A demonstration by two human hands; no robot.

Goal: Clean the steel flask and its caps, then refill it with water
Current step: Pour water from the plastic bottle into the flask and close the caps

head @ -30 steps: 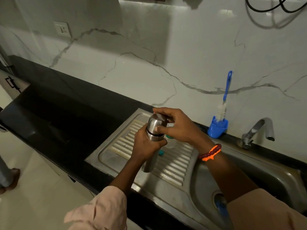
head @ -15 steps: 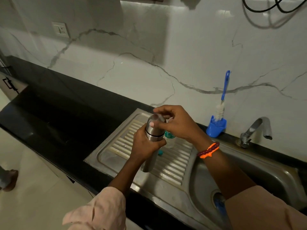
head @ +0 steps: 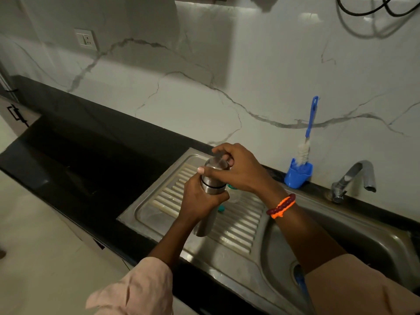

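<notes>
The steel flask (head: 205, 223) stands upright over the ribbed draining board (head: 238, 226) of the steel sink. My left hand (head: 200, 201) is wrapped around its upper body. My right hand (head: 236, 169) grips the rounded steel cap (head: 216, 165) on top, thumb at the left, fingers over the far side. Behind the flask a clear plastic bottle (head: 234, 194) with a green label is mostly hidden. A small teal cap (head: 221, 209) lies on the board beside the flask.
A blue bottle brush (head: 310, 123) leans in a blue holder (head: 297, 175) against the marble wall. The tap (head: 354, 176) stands at the right above the sink basin (head: 354, 246). Black countertop (head: 79, 160) stretches to the left. A wall socket (head: 86, 39) sits high on the left.
My right hand has turned on the cap, its thumb coming round to the flask's left side. The flask and my left hand stay in the same place.
</notes>
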